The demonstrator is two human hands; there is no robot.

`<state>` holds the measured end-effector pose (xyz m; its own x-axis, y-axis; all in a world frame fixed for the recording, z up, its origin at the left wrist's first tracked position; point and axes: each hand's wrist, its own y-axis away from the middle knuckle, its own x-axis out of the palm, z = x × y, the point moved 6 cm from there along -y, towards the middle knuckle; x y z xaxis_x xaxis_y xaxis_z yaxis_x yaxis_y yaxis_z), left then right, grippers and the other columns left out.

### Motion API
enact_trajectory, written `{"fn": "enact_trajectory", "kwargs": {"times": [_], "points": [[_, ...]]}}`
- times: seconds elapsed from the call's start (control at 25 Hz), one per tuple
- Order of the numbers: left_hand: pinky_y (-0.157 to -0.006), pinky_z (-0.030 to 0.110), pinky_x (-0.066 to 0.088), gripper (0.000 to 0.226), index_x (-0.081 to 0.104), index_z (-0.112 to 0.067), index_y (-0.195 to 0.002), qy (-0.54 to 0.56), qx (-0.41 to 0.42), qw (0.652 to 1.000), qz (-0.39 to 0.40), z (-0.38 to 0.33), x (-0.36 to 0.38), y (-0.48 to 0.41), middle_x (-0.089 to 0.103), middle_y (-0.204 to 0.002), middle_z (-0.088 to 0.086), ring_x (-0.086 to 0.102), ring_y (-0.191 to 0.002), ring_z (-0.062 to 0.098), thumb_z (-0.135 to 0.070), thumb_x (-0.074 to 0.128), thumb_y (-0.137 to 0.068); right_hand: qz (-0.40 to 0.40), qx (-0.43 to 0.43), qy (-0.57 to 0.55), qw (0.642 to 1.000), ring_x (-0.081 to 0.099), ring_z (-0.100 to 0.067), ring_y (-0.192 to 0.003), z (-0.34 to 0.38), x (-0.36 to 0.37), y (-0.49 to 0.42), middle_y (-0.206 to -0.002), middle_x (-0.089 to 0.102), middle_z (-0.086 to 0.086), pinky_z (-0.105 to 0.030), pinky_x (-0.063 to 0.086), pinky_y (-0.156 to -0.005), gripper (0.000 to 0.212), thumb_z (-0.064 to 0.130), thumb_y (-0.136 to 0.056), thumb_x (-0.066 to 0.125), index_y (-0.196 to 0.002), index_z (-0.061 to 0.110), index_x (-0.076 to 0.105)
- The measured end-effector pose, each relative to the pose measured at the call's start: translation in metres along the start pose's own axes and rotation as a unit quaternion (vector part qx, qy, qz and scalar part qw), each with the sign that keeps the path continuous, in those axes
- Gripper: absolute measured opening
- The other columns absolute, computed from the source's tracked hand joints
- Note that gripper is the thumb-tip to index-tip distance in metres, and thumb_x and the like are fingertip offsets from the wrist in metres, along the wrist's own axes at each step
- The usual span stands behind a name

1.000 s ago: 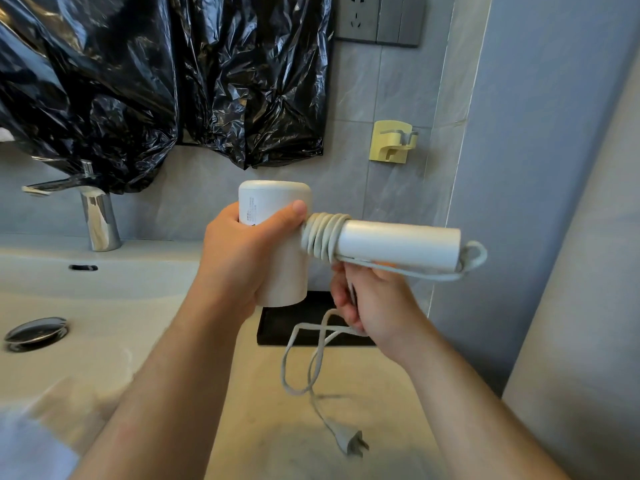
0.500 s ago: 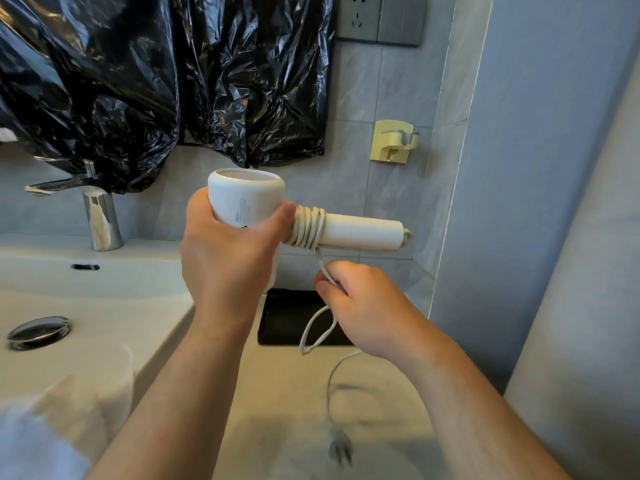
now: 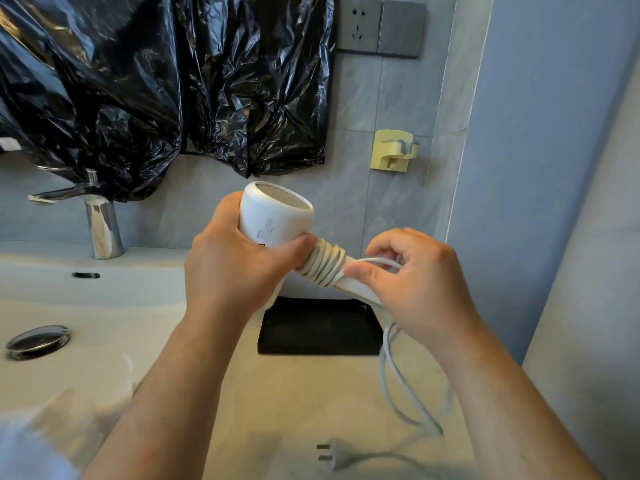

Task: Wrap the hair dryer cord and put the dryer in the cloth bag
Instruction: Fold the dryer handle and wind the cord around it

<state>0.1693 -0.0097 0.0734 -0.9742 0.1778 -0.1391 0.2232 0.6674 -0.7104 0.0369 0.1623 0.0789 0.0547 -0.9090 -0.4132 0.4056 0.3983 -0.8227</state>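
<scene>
A white hair dryer (image 3: 273,216) is held above the counter, its mesh end tilted up and to the right. My left hand (image 3: 235,268) grips its barrel. Several turns of white cord (image 3: 323,266) coil round the handle next to the barrel. My right hand (image 3: 412,275) pinches the cord between thumb and fingers at the handle and hides the handle's far end. The loose cord (image 3: 398,386) hangs from that hand in a loop. Its plug (image 3: 332,453) lies on the counter near the front. A blurred pale cloth (image 3: 31,441) shows at the bottom left.
A black tray (image 3: 318,327) sits on the beige counter (image 3: 277,393) against the wall. A white basin with drain (image 3: 36,341) and chrome faucet (image 3: 100,220) lies to the left. Black plastic sheeting (image 3: 156,81), a wall socket (image 3: 358,24) and a yellow wall holder (image 3: 393,150) hang behind.
The dryer has tilted, its mesh end now facing up and right. My right hand rose from under the handle onto it, carrying the cord. The plug shifted right on the counter.
</scene>
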Motion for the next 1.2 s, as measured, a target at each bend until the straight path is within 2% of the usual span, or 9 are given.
{"fn": "enact_trajectory", "kwargs": {"times": [0.2, 0.4, 0.48, 0.56, 0.6, 0.72, 1.08, 1.16, 1.2], "points": [[-0.077, 0.046, 0.057, 0.057, 0.062, -0.037, -0.100, 0.022, -0.006, 0.999, 0.024, 0.000, 0.001, -0.002, 0.068, -0.085, -0.017, 0.066, -0.084, 0.013, -0.062, 0.078, -0.051, 0.145, 0.057, 0.075, 0.985, 0.059, -0.004, -0.085, -0.010, 0.007, 0.002, -0.088, 0.070, 0.016, -0.034, 0.051, -0.074, 0.041, 0.071, -0.075, 0.048, -0.091, 0.039, 0.067], [-0.075, 0.041, 0.055, 0.060, 0.058, -0.039, -0.105, 0.005, -0.008, 0.999, 0.046, -0.004, 0.000, -0.001, 0.065, -0.088, -0.019, 0.063, -0.084, 0.010, -0.061, 0.079, -0.053, 0.170, 0.089, -0.067, 0.979, 0.059, -0.009, -0.070, -0.014, 0.021, 0.006, -0.072, 0.066, 0.005, -0.034, 0.050, -0.066, 0.023, 0.050, -0.085, 0.062, -0.081, 0.029, 0.068], [-0.081, 0.035, 0.049, 0.085, 0.047, -0.039, -0.126, -0.041, 0.001, 0.994, 0.103, -0.006, 0.007, 0.001, 0.056, -0.106, -0.020, 0.057, -0.097, 0.011, -0.058, 0.085, -0.053, 0.153, 0.103, -0.100, 0.978, 0.063, -0.009, -0.075, -0.015, 0.021, 0.007, -0.076, 0.070, 0.006, -0.034, 0.052, -0.071, 0.016, 0.043, -0.086, 0.065, -0.083, 0.027, 0.070], [-0.093, 0.029, 0.038, 0.132, 0.016, -0.033, -0.152, -0.115, 0.042, 0.978, 0.168, -0.010, 0.017, 0.006, 0.036, -0.129, -0.012, 0.044, -0.116, 0.013, -0.057, 0.088, -0.043, 0.138, 0.108, -0.112, 0.978, 0.065, -0.010, -0.078, -0.017, 0.018, 0.006, -0.078, 0.072, 0.005, -0.037, 0.054, -0.074, 0.013, 0.037, -0.087, 0.066, -0.083, 0.026, 0.072], [-0.096, 0.030, 0.036, 0.147, 0.003, -0.029, -0.155, -0.144, 0.058, 0.971, 0.180, -0.013, 0.021, 0.008, 0.031, -0.137, -0.006, 0.038, -0.125, 0.016, -0.060, 0.088, -0.039, 0.130, 0.110, -0.113, 0.979, 0.066, -0.010, -0.078, -0.017, 0.016, 0.006, -0.078, 0.073, 0.005, -0.037, 0.054, -0.075, 0.012, 0.036, -0.087, 0.066, -0.082, 0.027, 0.073], [-0.102, 0.037, 0.037, 0.158, -0.009, -0.024, -0.155, -0.179, 0.085, 0.967, 0.161, -0.022, 0.026, 0.013, 0.027, -0.148, 0.002, 0.032, -0.135, 0.022, -0.067, 0.086, -0.037, 0.103, 0.127, -0.128, 0.978, 0.067, -0.008, -0.075, -0.017, 0.013, 0.004, -0.075, 0.074, 0.008, -0.036, 0.056, -0.073, 0.010, 0.036, -0.084, 0.070, -0.078, 0.029, 0.075], [-0.095, 0.033, 0.039, 0.146, 0.004, -0.025, -0.157, -0.175, 0.125, 0.966, 0.146, -0.025, 0.022, 0.011, 0.038, -0.146, -0.002, 0.041, -0.129, 0.019, -0.060, 0.089, -0.043, 0.115, 0.148, -0.135, 0.973, 0.066, -0.009, -0.077, -0.015, 0.013, 0.005, -0.077, 0.074, 0.004, -0.035, 0.054, -0.074, 0.015, 0.037, -0.083, 0.069, -0.081, 0.024, 0.076], [-0.089, 0.024, 0.039, 0.134, 0.022, -0.034, -0.152, -0.101, 0.091, 0.981, 0.139, -0.017, 0.015, 0.006, 0.045, -0.134, -0.012, 0.044, -0.119, 0.009, -0.056, 0.091, -0.040, 0.126, 0.144, -0.147, 0.970, 0.066, -0.007, -0.076, -0.016, 0.013, 0.004, -0.076, 0.074, 0.006, -0.033, 0.053, -0.072, 0.013, 0.030, -0.086, 0.067, -0.081, 0.023, 0.076], [-0.084, 0.019, 0.040, 0.114, 0.037, -0.043, -0.139, -0.038, 0.071, 0.989, 0.127, -0.012, 0.012, 0.003, 0.051, -0.121, -0.018, 0.048, -0.109, 0.005, -0.058, 0.089, -0.039, 0.136, 0.143, -0.157, 0.968, 0.066, -0.007, -0.077, -0.017, 0.012, 0.004, -0.077, 0.074, 0.006, -0.031, 0.053, -0.072, 0.012, 0.027, -0.087, 0.067, -0.081, 0.023, 0.077]]}}
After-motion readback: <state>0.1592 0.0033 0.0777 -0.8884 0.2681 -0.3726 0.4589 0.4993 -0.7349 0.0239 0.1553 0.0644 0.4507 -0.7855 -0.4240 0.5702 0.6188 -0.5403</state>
